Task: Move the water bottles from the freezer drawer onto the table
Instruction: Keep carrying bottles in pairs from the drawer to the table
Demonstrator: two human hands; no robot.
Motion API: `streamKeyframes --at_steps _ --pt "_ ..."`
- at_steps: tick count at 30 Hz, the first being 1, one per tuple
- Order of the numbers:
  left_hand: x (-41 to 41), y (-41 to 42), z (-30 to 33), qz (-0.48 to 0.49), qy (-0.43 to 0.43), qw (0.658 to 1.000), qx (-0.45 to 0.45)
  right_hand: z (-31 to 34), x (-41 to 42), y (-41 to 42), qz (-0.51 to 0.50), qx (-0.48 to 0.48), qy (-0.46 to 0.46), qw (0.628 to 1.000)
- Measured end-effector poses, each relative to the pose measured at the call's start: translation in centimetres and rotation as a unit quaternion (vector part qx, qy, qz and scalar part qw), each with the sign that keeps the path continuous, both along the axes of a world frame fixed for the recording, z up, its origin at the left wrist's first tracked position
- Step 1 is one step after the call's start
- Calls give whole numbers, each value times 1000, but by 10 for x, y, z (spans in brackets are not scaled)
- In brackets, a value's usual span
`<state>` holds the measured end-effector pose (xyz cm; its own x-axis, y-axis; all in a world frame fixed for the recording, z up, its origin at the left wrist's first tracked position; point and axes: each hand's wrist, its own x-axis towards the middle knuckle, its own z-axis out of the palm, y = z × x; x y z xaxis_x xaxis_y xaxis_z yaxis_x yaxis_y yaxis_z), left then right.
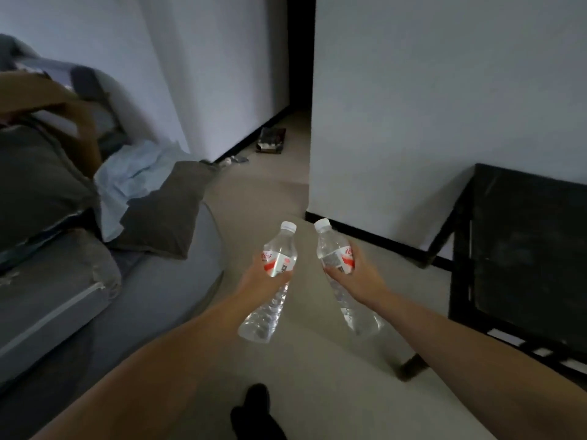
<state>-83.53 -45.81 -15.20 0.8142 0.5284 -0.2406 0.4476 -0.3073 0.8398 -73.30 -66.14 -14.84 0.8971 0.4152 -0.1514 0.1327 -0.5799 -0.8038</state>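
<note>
I hold two clear plastic water bottles with white caps and red-and-white labels out in front of me, above the pale floor. My left hand [259, 277] grips the left bottle [270, 300] around its label, cap tilted up and to the right. My right hand [355, 274] grips the right bottle [333, 246] at its label, cap leaning up and to the left. The two caps are close together but apart. A black table [521, 249] stands at the right against the white wall. No freezer drawer is in view.
A grey sofa [133, 300] with dark cushions and a light blue cloth fills the left side, and a person lies on it at the far left. A dark doorway opens ahead past a white wall corner. Small items lie on the floor near the skirting. My dark foot [257, 411] shows at the bottom.
</note>
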Motion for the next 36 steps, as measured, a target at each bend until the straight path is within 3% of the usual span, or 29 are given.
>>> streamKeyframes --at_steps 10,19,26,36 --pt "222 35 -4 -174 -16 984 -23 -13 153 11 -170 -19 1 985" --pt "396 49 21 -307 -3 950 51 4 252 27 -310 42 9 950" --pt "468 -19 5 -404 12 913 56 -6 294 -18 -394 35 35 918" --pt "592 -183 -4 -494 23 868 54 -13 378 -158 -523 34 76 848"
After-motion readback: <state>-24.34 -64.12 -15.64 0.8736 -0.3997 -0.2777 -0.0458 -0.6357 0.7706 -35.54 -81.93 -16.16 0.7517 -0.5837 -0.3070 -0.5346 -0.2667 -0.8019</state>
